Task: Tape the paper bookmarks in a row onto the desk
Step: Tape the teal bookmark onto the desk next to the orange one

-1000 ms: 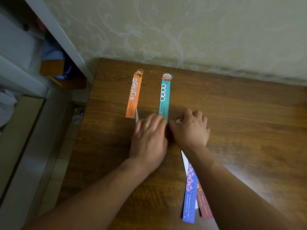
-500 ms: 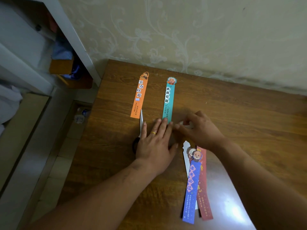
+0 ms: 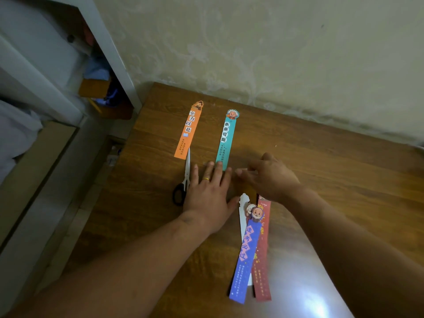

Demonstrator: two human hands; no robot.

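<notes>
Two bookmarks lie side by side on the wooden desk (image 3: 332, 171): an orange bookmark (image 3: 188, 131) and, to its right, a teal bookmark (image 3: 226, 138). My left hand (image 3: 207, 193) lies flat on the desk, its straight fingertips touching the teal bookmark's lower end. My right hand (image 3: 270, 177) is just to the right, its fingers reaching left toward that same end with the tips low over the wood. Any tape there is too faint to make out. A loose pile nearer me has a blue bookmark (image 3: 244, 255), a red bookmark (image 3: 261, 260) and a white one (image 3: 242, 216).
Black-handled scissors (image 3: 182, 182) lie left of my left hand, blades pointing at the orange bookmark. The desk's left edge (image 3: 128, 157) drops to the floor beside a white shelf unit (image 3: 107, 49). A patterned wall (image 3: 275, 53) runs behind the desk.
My right hand slid to the right, away from my left hand, uncovering the top of the loose pile. My left hand's fingers straightened and stayed at the teal bookmark's lower end.
</notes>
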